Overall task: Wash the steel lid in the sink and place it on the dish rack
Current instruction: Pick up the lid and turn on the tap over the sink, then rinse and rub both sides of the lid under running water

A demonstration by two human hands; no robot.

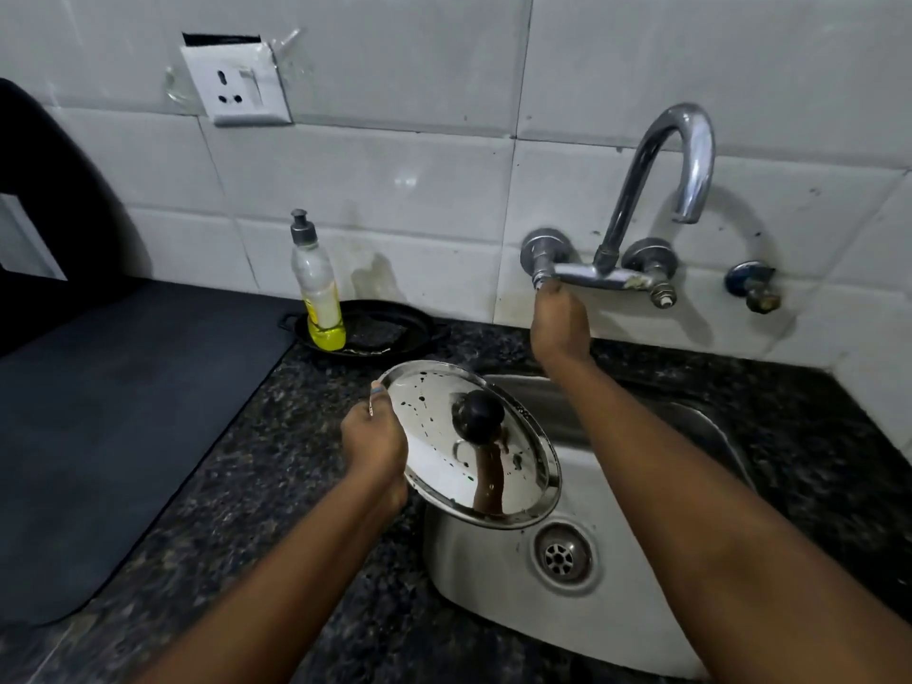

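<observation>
The left hand [374, 439] clamps the steel lid [469, 444] by its rim, tilted over the sink [498, 575]. The right hand [560, 323] fingers close around the left tap valve [542, 269].

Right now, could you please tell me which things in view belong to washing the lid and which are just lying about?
Belonging to the job:
steel lid, held by the left hand
tap valve, under the right hand
sink
soap bottle

Lying about:
black pan
wall socket
dark mat
</observation>
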